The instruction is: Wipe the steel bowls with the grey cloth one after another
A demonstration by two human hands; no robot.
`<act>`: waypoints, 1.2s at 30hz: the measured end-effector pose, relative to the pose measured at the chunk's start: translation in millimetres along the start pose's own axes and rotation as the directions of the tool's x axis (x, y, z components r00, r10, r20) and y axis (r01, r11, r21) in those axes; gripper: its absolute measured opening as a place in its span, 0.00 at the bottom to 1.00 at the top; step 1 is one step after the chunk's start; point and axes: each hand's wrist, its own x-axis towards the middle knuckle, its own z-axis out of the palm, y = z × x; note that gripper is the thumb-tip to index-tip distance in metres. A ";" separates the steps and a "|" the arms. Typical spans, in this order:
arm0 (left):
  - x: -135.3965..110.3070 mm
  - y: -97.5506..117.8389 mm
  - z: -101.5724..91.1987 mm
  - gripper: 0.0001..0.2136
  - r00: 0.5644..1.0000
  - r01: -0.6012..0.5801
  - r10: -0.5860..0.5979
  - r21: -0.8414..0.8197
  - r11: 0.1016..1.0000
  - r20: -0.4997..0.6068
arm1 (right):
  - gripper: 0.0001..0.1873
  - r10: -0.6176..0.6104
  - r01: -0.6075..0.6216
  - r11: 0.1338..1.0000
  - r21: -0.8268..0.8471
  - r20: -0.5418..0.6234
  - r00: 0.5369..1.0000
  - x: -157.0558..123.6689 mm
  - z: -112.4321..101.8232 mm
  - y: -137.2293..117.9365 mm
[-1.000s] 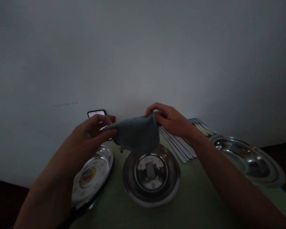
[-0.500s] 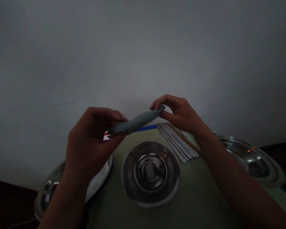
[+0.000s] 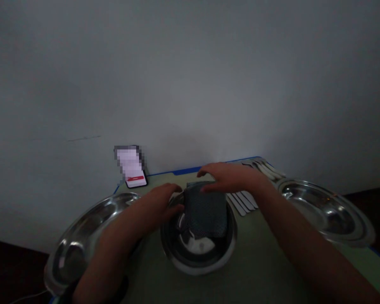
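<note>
A folded grey-green cloth (image 3: 205, 213) with a textured weave rests in the round metal bowl (image 3: 198, 268), covering much of its inside. At the cloth's left edge is my left hand (image 3: 158, 207), thumb and fingers apart. My right hand (image 3: 229, 177) reaches over the cloth's top right part, its thumb in front of the cloth and its fingers stretched out beyond. Neither hand is closed round the cloth. Whether the fingertips touch it is hard to tell in the dim light.
A wide metal dish (image 3: 61, 257) stands on the left, partly behind my left arm, and another metal dish (image 3: 329, 215) on the right. Several table knives (image 3: 244, 202) lie beside the bowl, with more cutlery (image 3: 267, 169) behind. A phone (image 3: 133, 166) leans against the wall.
The cloth was held up edge-on between both hands; now it is down in the bowl with its flat face showing. Both hands have lowered and opened, uncovering the phone.
</note>
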 end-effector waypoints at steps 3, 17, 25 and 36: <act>8.5 -7.0 11.3 0.19 0.998 0.046 -0.049 0.067 0.997 0.047 | 0.28 0.057 -0.055 0.996 -0.073 0.030 0.998 8.7 16.5 -5.8; 16.9 -11.3 19.9 0.13 0.994 0.079 -0.087 0.128 0.989 0.059 | 0.21 0.163 -0.211 0.973 -0.092 -0.372 0.914 20.7 15.0 13.8; 19.9 -2.1 26.7 0.12 0.986 0.135 -0.150 0.187 0.973 0.071 | 0.23 0.118 -0.099 0.984 -0.145 0.129 0.985 30.5 60.5 -11.9; 18.7 15.1 16.7 0.11 0.996 0.031 -0.027 0.047 0.998 -0.084 | 0.20 0.050 -0.054 0.998 0.022 0.166 0.985 28.7 39.4 10.5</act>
